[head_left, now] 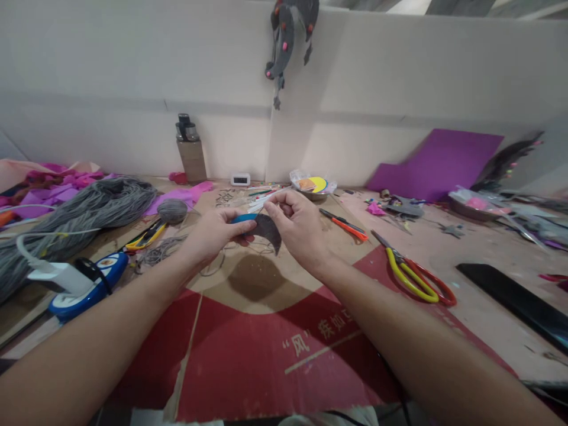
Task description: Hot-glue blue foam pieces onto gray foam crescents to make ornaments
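Reaching forward, I pinch a dark crescent piece (268, 231) in my left hand (217, 231) above the cardboard (239, 355); my right hand (297, 222) bunches at its upper edge, its grip unclear. The pinkish desk (444, 254) meets a white wall (133, 71).

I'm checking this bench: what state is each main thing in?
Left hand: closed on crescent
Right hand: at crescent, grip unclear
Crescent: held above cardboard
Cardboard: lying flat
Scissors: lying, blades apparently closed
Charger: plugged into blue strip
Grey ball: wound
Purple sheet: propped up
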Available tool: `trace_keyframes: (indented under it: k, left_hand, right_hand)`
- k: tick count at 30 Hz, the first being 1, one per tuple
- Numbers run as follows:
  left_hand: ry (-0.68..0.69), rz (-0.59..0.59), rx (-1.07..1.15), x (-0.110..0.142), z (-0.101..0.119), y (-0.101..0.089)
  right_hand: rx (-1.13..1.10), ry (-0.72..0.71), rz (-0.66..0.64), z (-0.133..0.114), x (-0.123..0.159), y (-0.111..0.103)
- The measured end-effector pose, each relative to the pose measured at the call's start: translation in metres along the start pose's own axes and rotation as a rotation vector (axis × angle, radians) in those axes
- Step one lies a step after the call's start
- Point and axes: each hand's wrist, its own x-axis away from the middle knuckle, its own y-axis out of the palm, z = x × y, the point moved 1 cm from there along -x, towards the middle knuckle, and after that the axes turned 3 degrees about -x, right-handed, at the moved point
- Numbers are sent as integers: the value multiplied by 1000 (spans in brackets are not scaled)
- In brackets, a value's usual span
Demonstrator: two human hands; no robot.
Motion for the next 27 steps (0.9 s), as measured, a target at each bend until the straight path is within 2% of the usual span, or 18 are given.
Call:
trace_keyframes:
  k: [10,18,27]
  left_hand:
    - [40,6,-98,1,3,-1]
    - [162,-2,-225,1,2,-5]
    - [246,-11,-264,2,2,-6]
  right_hand:
    - [-129,134,-17,3,0,2]
    - [-208,233,-24,4,1,4]
    - [-308,319,-51,1,3,4]
